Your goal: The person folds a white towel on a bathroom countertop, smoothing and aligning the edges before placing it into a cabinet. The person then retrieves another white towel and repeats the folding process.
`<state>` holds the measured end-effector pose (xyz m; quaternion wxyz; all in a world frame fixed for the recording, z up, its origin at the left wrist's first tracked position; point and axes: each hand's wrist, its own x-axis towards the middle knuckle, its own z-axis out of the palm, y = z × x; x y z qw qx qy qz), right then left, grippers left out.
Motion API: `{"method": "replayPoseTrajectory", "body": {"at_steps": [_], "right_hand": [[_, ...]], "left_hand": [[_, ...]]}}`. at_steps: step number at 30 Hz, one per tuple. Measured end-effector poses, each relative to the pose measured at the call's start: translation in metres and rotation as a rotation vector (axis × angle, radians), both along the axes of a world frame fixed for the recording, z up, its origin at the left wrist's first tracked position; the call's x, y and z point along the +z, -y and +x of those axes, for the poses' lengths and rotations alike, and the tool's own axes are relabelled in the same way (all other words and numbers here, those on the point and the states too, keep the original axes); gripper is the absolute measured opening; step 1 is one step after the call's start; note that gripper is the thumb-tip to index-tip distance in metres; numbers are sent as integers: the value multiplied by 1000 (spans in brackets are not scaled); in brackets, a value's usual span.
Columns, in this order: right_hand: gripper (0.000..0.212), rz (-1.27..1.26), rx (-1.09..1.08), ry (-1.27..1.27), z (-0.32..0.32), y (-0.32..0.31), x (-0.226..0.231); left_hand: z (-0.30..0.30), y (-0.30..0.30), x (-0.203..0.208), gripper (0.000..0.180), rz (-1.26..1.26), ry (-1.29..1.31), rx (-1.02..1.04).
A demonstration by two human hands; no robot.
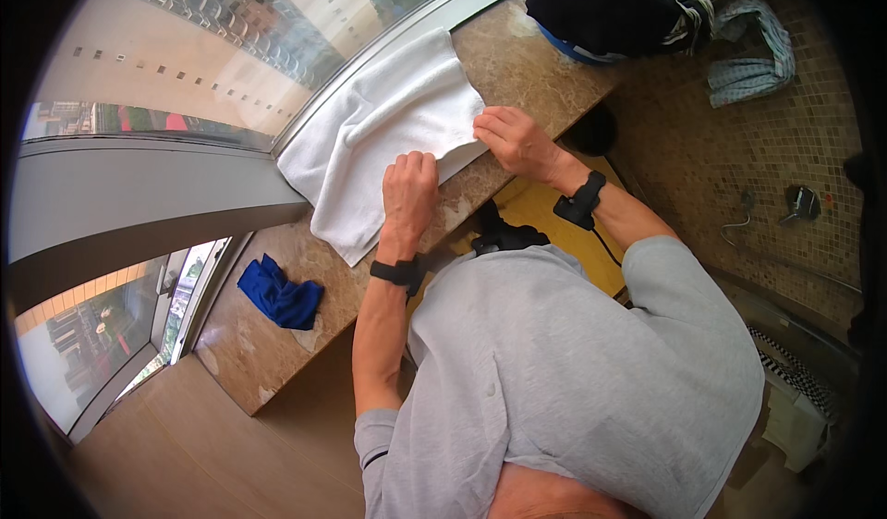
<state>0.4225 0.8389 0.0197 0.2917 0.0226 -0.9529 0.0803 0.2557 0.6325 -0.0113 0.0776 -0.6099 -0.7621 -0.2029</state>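
A white towel (370, 140) lies spread on the brown marble sill (504, 52), with a few creases across it. Its near edge is gripped between the closed fingers of my left hand (409, 191). At the towel's right corner, my right hand (517, 140) pinches the cloth, slightly raised from the stone. Between the two hands the edge lifts a little. To the left of the towel sits a crumpled dark blue cloth (280, 293), apart from both hands.
At the far right of the sill, dark and striped clothes (610, 6) heap over a blue basin (568, 49). A pale blue checked cloth (758, 61) hangs by the mosaic wall (665, 131). Window glass (231, 38) borders the sill's far side; a window frame post (148, 195) stands left.
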Motion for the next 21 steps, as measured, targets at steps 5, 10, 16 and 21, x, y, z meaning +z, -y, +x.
{"method": "replayPoseTrajectory", "body": {"at_steps": [5, 10, 16, 21], "right_hand": [[20, 7, 2, 32, 10, -3, -10], [19, -16, 65, 27, 16, 1, -11], [18, -41, 52, 133, 20, 3, -17], [19, -100, 75, 143, 24, 6, -13]], "left_hand": [[17, 15, 26, 10, -8, -21, -33], [21, 22, 22, 11, 52, -16, -126], [19, 32, 10, 11, -95, 32, -137], [20, 38, 14, 13, 42, 201, -113]]}}
